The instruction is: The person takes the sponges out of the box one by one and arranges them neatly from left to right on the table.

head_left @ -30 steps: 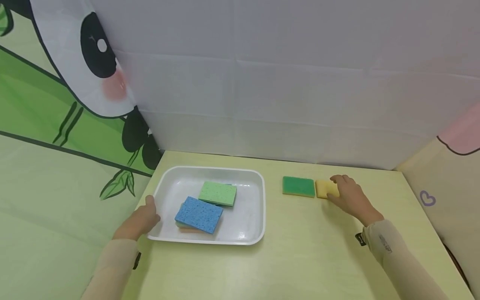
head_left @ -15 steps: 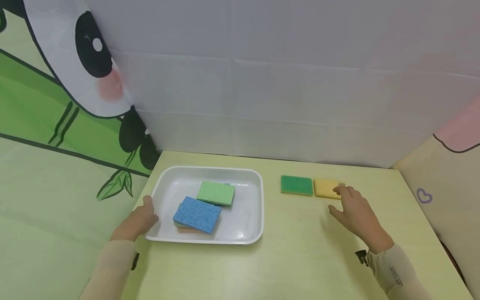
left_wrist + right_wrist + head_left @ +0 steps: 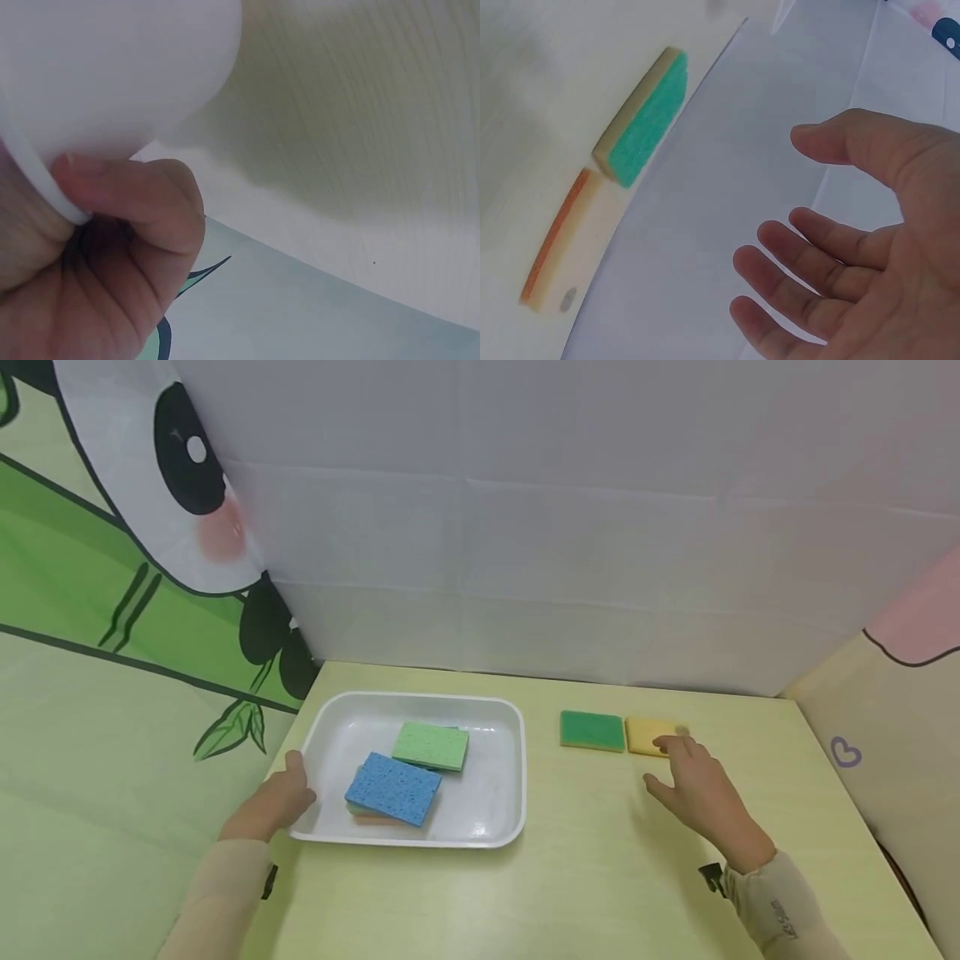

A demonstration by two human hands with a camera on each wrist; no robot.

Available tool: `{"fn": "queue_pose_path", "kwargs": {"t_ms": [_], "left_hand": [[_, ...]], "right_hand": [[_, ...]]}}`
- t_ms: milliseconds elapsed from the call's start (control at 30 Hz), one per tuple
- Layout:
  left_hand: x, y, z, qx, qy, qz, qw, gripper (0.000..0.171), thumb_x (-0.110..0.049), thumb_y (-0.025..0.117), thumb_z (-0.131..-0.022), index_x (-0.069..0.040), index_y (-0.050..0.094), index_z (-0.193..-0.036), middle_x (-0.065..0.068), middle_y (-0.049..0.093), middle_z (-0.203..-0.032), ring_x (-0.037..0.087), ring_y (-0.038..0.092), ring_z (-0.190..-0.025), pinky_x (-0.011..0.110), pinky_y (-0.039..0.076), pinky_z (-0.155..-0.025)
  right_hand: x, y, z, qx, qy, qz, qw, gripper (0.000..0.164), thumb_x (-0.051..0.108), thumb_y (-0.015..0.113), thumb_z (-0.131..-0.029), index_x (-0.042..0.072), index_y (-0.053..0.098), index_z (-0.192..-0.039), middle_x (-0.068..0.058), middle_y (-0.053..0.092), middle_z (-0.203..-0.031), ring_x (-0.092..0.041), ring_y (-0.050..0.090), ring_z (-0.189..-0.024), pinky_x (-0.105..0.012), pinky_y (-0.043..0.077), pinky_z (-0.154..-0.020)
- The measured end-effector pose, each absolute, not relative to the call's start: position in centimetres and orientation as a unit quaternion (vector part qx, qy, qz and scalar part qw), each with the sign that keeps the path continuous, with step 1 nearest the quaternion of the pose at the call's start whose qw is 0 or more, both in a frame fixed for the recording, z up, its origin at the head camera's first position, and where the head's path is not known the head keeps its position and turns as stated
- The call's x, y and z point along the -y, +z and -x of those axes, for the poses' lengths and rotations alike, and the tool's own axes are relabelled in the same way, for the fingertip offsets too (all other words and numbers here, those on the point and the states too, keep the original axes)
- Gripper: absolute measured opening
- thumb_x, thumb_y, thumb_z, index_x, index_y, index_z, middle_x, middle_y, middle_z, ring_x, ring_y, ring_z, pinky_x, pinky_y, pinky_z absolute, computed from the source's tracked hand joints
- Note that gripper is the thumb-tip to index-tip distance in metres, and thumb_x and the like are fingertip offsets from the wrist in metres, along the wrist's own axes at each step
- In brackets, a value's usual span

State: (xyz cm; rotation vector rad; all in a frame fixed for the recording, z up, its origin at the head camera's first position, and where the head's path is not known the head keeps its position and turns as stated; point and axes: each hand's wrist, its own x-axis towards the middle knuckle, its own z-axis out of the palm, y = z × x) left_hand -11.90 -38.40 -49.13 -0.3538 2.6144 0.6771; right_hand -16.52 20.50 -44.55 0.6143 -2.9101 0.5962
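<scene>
My left hand point(image 3: 273, 797) grips the left rim of a white tray point(image 3: 521, 768); in the left wrist view, curled fingers point(image 3: 135, 191) wrap round that rim. Inside the tray, a blue sponge point(image 3: 393, 789) lies tilted over a pale green and peach edge. Behind it, a light green sponge point(image 3: 431, 746) covers something blue. My right hand point(image 3: 701, 797), empty and with fingers spread, hovers by a yellow sponge point(image 3: 645, 735), overlapping its right corner in the head view. The right wrist view shows that sponge's orange layer point(image 3: 555, 236) and a grey spot. A dark green scouring sponge point(image 3: 592, 731) lies beside it.
The pale wooden table point(image 3: 465, 910) meets a white cloth wall point(image 3: 555, 568) at the back. A printed green cloth point(image 3: 112, 777) hangs on the left, and a cream panel point(image 3: 892, 760) stands on the right.
My right hand has come off the yellow sponge and drawn back toward me, then shifted slightly left. More of the yellow sponge shows. The left hand and the tray have stayed put.
</scene>
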Motion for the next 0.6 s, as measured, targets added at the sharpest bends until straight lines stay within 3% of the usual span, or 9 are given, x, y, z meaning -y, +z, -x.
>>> {"fn": "queue_pose_path", "kwargs": {"t_ms": [400, 600], "left_hand": [[38.5, -49.4, 11.7, -0.940, 0.244, 0.122, 0.205, 0.059, -0.008, 0.048, -0.096, 0.010, 0.009, -0.136, 0.026, 0.057, -0.094, 0.031, 0.056, -0.076, 0.044, 0.047, -0.068], [38.4, -49.2, 11.7, -0.939, 0.246, 0.131, 0.204, 0.058, -0.007, 0.048, -0.097, 0.010, 0.009, -0.137, 0.029, 0.057, -0.097, 0.031, 0.059, -0.078, 0.045, 0.048, -0.071]], "right_hand": [[-14.6, -43.4, 17.2, 0.941, 0.207, -0.262, 0.064, 0.051, 0.018, 0.074, -0.087, -0.010, 0.055, -0.125, -0.023, 0.058, -0.120, -0.041, 0.057, -0.110, -0.054, 0.046, -0.090], [-11.4, -42.9, 17.4, 0.934, 0.211, -0.285, 0.051, 0.062, 0.028, 0.078, -0.085, -0.009, 0.054, -0.128, -0.023, 0.057, -0.127, -0.039, 0.054, -0.118, -0.052, 0.045, -0.096]]}}
